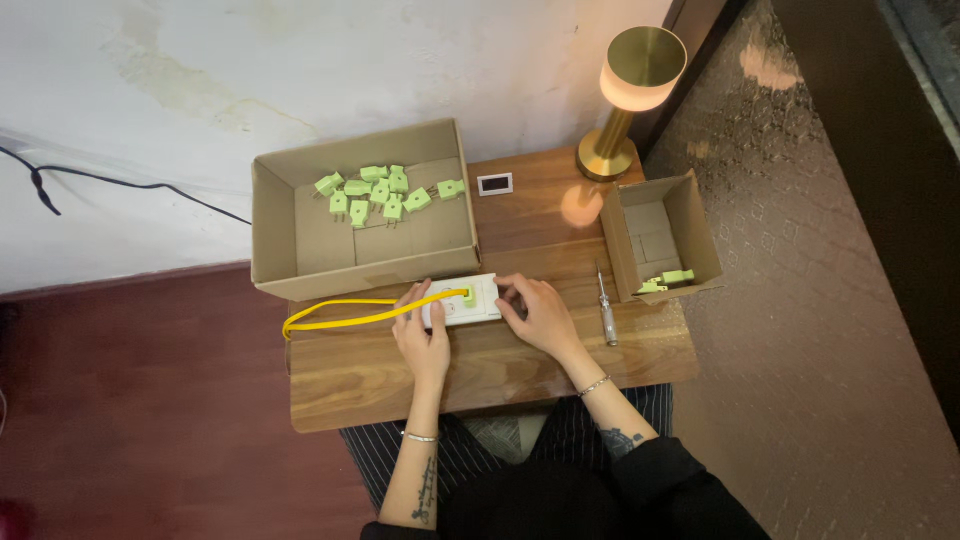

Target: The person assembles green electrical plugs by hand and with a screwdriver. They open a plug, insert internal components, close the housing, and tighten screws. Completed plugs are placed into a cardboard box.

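A white power strip lies on the wooden table, with a yellow cable running off to the left. A light green plug sits on the strip's top. My left hand rests on the strip's left end, fingers over the cable where it joins. My right hand presses on the strip's right end. Whether either hand actually grips it is hard to tell.
A large open cardboard box behind the strip holds several green plugs. A smaller box at the right holds two more plugs. A screwdriver lies between them. A brass lamp and small black-and-white device stand at the back.
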